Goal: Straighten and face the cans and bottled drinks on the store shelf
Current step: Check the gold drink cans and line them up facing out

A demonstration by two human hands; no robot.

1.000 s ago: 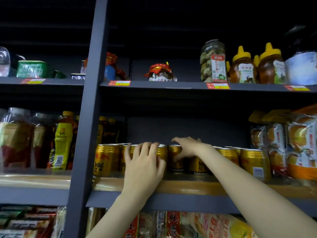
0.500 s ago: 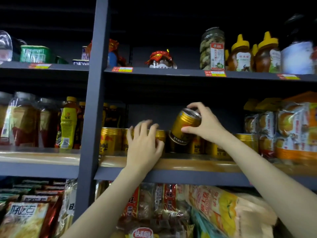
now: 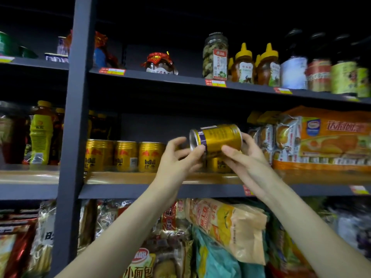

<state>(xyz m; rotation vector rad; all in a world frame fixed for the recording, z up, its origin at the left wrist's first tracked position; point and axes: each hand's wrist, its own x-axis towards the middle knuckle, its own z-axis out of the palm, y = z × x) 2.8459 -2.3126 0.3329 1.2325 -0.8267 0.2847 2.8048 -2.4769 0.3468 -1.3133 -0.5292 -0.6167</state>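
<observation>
While raised, both hands (image 3: 212,157) grip sideways can (image 3: 217,138)

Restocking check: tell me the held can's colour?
Gold metal can with a purple band, head view.

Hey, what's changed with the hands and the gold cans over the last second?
The right hand lifted one gold can off the shelf and turned it onto its side. The left hand left the row of cans and now also holds the lifted can, at its silver end. The standing row and the yellow bottle stayed put.
</observation>
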